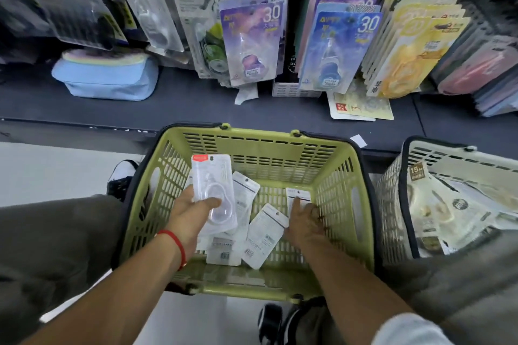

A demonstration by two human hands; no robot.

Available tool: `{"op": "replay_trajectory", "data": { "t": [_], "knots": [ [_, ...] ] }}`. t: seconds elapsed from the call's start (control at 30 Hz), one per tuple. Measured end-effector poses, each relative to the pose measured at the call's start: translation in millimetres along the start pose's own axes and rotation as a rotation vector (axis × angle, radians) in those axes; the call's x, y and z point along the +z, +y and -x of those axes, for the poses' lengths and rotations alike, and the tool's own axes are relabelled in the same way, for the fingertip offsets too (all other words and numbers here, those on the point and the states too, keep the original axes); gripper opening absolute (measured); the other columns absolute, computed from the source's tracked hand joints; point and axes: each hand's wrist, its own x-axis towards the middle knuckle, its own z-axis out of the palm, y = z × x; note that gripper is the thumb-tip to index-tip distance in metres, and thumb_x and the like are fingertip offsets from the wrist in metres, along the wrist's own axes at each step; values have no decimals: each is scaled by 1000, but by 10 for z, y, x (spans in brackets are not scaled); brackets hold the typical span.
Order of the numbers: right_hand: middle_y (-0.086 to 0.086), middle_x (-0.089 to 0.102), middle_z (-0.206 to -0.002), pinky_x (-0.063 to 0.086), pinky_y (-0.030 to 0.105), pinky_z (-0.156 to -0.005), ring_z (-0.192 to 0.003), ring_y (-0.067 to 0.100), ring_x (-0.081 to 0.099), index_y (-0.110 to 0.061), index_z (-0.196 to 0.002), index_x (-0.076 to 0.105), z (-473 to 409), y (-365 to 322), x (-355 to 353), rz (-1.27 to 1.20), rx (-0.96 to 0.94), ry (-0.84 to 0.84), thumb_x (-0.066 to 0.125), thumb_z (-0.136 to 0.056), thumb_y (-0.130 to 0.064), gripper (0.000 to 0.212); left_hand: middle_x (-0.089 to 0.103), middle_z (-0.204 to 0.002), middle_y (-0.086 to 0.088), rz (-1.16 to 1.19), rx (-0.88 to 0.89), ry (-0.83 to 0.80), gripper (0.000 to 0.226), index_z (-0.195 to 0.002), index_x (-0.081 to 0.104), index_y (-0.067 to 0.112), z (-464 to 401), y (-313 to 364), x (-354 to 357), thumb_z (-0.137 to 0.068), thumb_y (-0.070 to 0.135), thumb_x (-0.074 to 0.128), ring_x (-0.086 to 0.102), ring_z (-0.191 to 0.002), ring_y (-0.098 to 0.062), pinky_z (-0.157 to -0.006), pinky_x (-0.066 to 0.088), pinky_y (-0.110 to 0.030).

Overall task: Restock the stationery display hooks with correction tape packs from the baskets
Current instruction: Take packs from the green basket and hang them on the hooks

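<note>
A long dark shelf (196,109) runs across the top. Above it hang rows of packs on hooks: purple packs (251,45), blue packs (340,50) and yellow packs (406,53). A light blue pouch (105,77) lies on the shelf at the left.

Below the shelf a green basket (344,182) sits on the floor, between the person's knees. Just beside it on the right is a white basket (395,204) full of pale packs (459,213).

Inside the green basket lie a few white correction tape packs (265,234), flat and criss-cross on the bottom.

The left hand (193,209) is inside the green basket. Its grip holds one clear pack with a red top (211,185), with the thumb on the front. The pack stands up, tilted a little, above the others.

The right hand (304,221) is down in the basket too, near the right wall. Its fingers are curled on the low edge of another white pack (298,194). I cannot tell if the grip is really holding it or only touching it.

A red string (176,244) goes round the left wrist.
</note>
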Motion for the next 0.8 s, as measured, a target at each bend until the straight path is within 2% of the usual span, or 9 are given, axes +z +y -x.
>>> {"op": "replay_trajectory", "data": {
  "t": [0.1,0.17,0.27,0.33,0.4,0.47,0.57,0.7,0.8],
  "knots": [
    [31,33,-157,49,48,-105,-142,43,44,-13,-165,-1,93,-21,-58,-125,35,45,76,-94,-27,106,75,-112,-4,14,-59,7,31,-118,70,26,-36,-43,78,-92,10,70,69,-105,-30,-92,56,-45],
    [23,61,-133,57,43,-86,-116,39,65,-9,-156,27,197,35,-177,-306,106,255,72,-94,-18,78,74,-111,-3,12,-76,4,28,-117,69,28,-46,-61,166,-92,13,70,69,-100,-27,-79,55,-38],
    [18,69,-120,59,42,-73,-97,34,69,-8,-134,51,363,17,-370,-763,169,442,67,-95,-17,42,71,-110,0,-19,-88,-10,25,-114,66,31,-65,-96,307,-92,22,73,65,-94,-20,-74,51,-33],
    [13,70,-119,58,41,-74,-95,27,69,-14,-123,61,467,-122,-472,-1229,112,223,63,-94,-12,29,70,-107,7,-62,-89,-42,22,-107,63,33,-36,-111,388,-90,32,77,63,-93,-14,-76,49,-33],
    [15,72,-116,61,55,-87,-103,34,72,-14,-120,65,577,-269,-494,-1430,-15,-121,62,-89,-9,32,72,-108,8,-87,-77,-105,33,-114,62,34,9,-127,452,-88,38,81,67,-96,-14,-74,51,-34],
    [11,76,-109,62,54,-90,-99,31,75,-17,-111,70,623,-355,-469,-1270,-163,-177,62,-85,-18,27,76,-116,3,-84,-35,-152,45,-127,63,28,15,-155,490,-88,27,83,72,-105,-19,-79,57,-37],
    [-3,75,-96,65,37,-74,-81,16,75,-26,-98,68,547,-330,-368,-949,-238,-6,59,-97,-38,15,77,-115,1,-105,11,-133,46,-125,66,24,5,-199,452,-86,8,83,72,-108,-21,-88,59,-42],
    [8,69,-98,55,29,-62,-72,18,63,-12,-91,59,297,-119,-174,-423,66,93,55,-103,-35,26,77,-105,5,-164,18,-27,37,-107,67,29,-65,-232,295,-83,7,86,72,-102,-19,-85,58,-41],
    [12,68,-90,63,35,-68,-70,24,66,-10,-108,63,221,-100,-8,-577,193,-141,64,-98,-22,16,76,-111,0,-266,46,-6,44,-115,67,26,-113,-261,194,-81,7,87,71,-108,-25,-98,57,-50]
  ]
}}
